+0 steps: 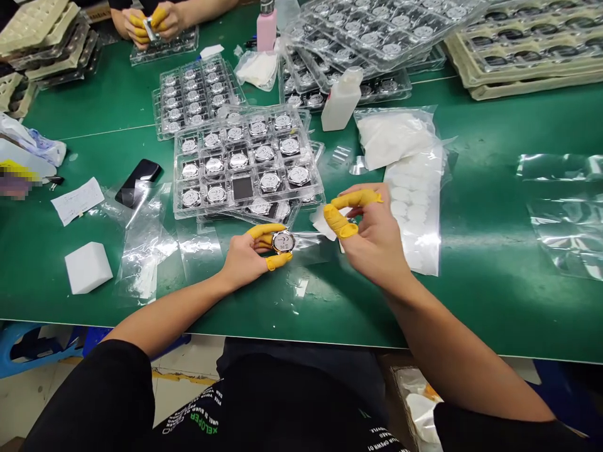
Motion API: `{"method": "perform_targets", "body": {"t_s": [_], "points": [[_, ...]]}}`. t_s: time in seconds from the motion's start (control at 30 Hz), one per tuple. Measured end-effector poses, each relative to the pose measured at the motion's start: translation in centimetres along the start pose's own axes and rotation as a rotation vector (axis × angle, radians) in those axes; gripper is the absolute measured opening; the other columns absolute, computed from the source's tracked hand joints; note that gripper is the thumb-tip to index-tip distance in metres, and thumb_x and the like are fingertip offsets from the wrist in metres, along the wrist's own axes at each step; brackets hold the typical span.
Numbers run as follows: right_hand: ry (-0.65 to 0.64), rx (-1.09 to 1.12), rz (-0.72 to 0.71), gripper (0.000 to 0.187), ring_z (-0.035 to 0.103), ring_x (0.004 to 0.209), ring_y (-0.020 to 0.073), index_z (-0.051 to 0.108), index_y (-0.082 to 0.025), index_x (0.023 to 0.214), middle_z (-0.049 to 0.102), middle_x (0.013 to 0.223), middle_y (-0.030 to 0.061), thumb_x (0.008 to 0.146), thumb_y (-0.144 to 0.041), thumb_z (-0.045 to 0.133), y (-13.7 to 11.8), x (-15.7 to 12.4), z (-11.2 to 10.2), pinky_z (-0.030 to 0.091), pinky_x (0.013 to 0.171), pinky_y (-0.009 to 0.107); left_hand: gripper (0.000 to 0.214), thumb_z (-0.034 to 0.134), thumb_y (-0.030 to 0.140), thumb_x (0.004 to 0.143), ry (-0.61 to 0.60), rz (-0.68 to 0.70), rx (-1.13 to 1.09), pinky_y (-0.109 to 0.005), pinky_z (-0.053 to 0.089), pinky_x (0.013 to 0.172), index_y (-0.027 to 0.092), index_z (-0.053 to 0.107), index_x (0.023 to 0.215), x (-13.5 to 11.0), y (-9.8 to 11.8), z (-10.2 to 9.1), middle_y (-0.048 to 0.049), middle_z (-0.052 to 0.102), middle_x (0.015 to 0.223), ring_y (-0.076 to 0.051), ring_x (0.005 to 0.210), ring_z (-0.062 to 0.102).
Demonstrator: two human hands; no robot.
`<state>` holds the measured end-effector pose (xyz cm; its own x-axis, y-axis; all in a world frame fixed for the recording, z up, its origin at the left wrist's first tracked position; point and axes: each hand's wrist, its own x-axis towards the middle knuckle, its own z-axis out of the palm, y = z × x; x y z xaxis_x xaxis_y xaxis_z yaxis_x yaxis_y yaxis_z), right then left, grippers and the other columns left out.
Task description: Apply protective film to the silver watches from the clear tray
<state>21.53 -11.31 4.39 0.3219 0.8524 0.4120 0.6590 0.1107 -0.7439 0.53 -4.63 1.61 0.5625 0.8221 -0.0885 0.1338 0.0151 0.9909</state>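
Left hand (247, 256): the round silver watch case (283, 242) is gripped at its rim between yellow-covered thumb and fingers, printed side up, above the green surface (485, 251).
Right hand (377, 232): yellow-covered thumb and forefinger are brought close together, apart from the case; whether anything is pinched cannot be told.
Slip risk: the case could be dropped, since smooth metal is held only by its edge.
Mark risk: the shiny back could be smudged or scratched by careless contact.
In the way: the space beyond the left hand is taken up by a transparent plastic tray of silver cases (242, 188), stacked unevenly on others.
Right side: white sheets in transparent plastic (414, 216) are partly covered by the right hand.
Left side: a black phone (139, 182) and white foam block (88, 268) are seen.
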Motion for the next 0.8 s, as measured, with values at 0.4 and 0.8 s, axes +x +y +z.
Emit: {"method": "perform_targets", "body": {"t_s": [0.4, 0.8], "points": [[-0.374, 0.342, 0.577, 0.043, 0.063, 0.097, 0.0242, 0.067, -0.021, 0.097, 0.067, 0.103, 0.0083, 0.084, -0.063, 0.066, -1.6, -2.5, 3.4, 0.049, 0.095, 0.046, 0.06, 0.091, 0.023, 0.062, -0.005, -0.108, -0.126, -0.023, 0.062, 0.074, 0.018, 0.071, 0.118, 0.2, -0.1, 0.0, 0.0012, 0.073, 0.079, -0.011, 0.071, 0.071], [-0.321, 0.305, 0.564, 0.036, 0.06, 0.096, 0.0249, 0.063, -0.023, 0.096, 0.065, 0.1, 0.0081, 0.084, -0.056, 0.064, -1.8, -2.9, 3.6, 0.049, 0.09, 0.046, 0.059, 0.089, 0.019, 0.063, -0.015, -0.103, -0.12, -0.022, 0.06, 0.073, 0.018, 0.071, 0.119, 0.3, -0.1, 0.1, -0.0006, 0.075, 0.082, -0.01, 0.07, 0.07]]}}
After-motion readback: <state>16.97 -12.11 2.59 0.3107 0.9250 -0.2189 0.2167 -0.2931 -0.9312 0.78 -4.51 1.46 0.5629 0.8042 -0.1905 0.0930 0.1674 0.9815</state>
